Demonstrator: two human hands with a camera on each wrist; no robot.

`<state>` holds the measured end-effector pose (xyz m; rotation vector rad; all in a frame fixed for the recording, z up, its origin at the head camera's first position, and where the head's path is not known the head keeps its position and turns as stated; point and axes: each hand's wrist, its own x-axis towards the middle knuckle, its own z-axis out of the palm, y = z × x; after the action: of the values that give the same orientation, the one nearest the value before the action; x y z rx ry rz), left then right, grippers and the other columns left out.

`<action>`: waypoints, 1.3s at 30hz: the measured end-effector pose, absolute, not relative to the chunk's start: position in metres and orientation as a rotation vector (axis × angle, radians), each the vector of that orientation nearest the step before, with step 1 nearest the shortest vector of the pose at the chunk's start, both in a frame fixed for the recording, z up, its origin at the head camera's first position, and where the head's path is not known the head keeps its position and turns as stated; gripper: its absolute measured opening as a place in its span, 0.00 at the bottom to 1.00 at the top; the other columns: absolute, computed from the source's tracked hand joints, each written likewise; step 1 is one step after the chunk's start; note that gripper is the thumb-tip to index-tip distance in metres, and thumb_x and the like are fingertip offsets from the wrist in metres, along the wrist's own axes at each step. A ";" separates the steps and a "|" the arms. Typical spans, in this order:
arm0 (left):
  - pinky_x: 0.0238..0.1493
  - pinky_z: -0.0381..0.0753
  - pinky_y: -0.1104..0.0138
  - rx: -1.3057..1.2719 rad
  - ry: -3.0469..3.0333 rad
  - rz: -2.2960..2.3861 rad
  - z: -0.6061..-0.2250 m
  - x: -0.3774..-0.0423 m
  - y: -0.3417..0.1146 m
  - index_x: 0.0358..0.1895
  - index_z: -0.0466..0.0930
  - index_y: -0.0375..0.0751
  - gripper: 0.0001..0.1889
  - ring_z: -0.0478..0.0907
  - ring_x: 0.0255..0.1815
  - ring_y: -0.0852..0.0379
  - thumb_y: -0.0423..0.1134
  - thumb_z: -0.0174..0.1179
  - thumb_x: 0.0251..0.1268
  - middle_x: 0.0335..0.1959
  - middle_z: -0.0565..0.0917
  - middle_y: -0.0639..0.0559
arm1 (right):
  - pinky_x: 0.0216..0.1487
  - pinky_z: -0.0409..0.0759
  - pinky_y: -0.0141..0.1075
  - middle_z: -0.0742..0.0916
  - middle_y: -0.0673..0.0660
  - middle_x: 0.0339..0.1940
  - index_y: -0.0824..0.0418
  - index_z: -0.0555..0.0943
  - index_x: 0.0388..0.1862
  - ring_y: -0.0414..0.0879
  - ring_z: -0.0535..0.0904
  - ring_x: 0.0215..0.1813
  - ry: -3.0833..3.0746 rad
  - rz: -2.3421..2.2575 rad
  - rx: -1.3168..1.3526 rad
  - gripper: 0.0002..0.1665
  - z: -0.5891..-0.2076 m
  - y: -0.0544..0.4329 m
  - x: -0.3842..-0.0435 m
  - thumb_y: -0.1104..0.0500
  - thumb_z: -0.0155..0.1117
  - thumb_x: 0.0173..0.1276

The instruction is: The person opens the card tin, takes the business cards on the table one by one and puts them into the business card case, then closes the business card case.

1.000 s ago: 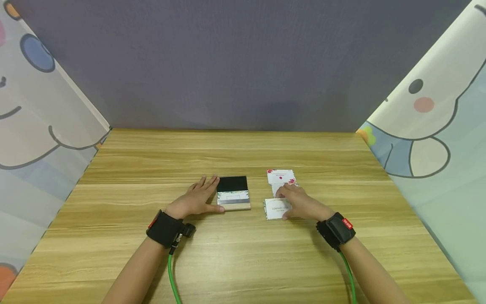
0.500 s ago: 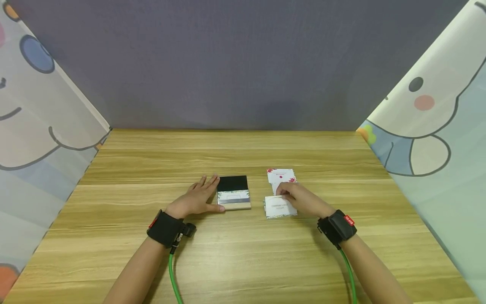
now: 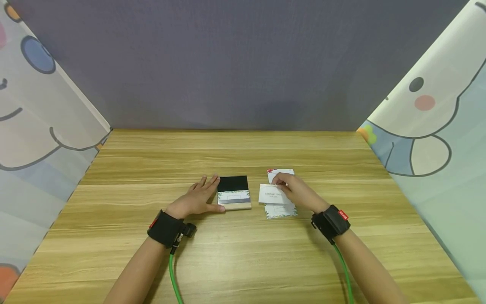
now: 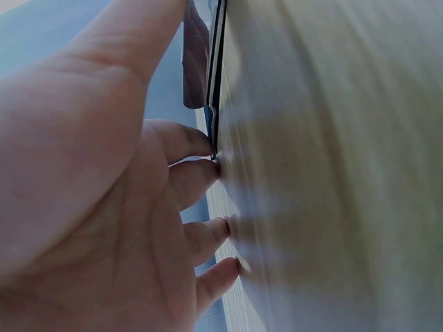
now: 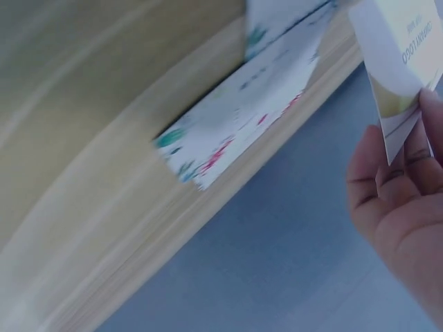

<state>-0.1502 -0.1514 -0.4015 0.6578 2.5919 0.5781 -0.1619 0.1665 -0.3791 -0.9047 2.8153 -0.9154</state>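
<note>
My left hand [image 3: 195, 199] lies on the table with its fingers spread, thumb and index fingertip at the left edge of an opened business card holder [image 3: 232, 183]. The holder has a black inside and a pale front strip, and a leaf-printed card [image 3: 233, 195] sits in it. My right hand [image 3: 302, 195] pinches a white business card [image 3: 271, 194] by its right end, raised off the table. "COMPANY LOGO" is legible on this card, also in the right wrist view [image 5: 408, 41]. Under it lies a leaf-bordered card [image 3: 280, 210].
Behind the right hand is a card with red flowers [image 3: 280, 172], partly covered by the fingers. A grey panel [image 3: 235, 67] stands along the table's far edge. Green cables [image 3: 173, 278] run from both wristbands toward the near edge.
The right hand has picked the "COMPANY LOGO" card off the near cards and moved it up and slightly left, uncovering the leaf-bordered card. The left hand and holder have stayed put.
</note>
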 end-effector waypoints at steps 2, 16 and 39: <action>0.69 0.38 0.41 0.658 2.593 0.577 -0.401 -0.150 -0.152 0.73 0.37 0.41 0.51 0.31 0.74 0.39 0.64 0.55 0.56 0.75 0.38 0.46 | 0.39 0.77 0.35 0.83 0.54 0.37 0.61 0.78 0.37 0.43 0.77 0.39 2.824 -0.916 -0.902 0.09 -0.378 0.163 -0.164 0.72 0.54 0.64; 0.68 0.39 0.40 0.678 2.600 0.567 -0.400 -0.150 -0.151 0.73 0.38 0.39 0.51 0.32 0.73 0.37 0.63 0.55 0.56 0.74 0.39 0.43 | 0.40 0.79 0.36 0.83 0.56 0.39 0.61 0.79 0.41 0.46 0.79 0.41 2.830 -0.958 -0.915 0.10 -0.370 0.131 -0.175 0.70 0.53 0.66; 0.69 0.41 0.42 0.655 2.617 0.551 -0.401 -0.149 -0.151 0.73 0.39 0.41 0.51 0.33 0.74 0.38 0.64 0.55 0.55 0.74 0.41 0.44 | 0.45 0.79 0.36 0.84 0.56 0.42 0.61 0.79 0.45 0.46 0.79 0.46 2.749 -1.068 -0.949 0.15 -0.377 0.080 -0.187 0.74 0.52 0.64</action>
<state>-0.1492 -0.1508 -0.4007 0.6554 2.6173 0.5509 -0.1866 0.0799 -0.3769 -0.9489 2.7485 -1.0677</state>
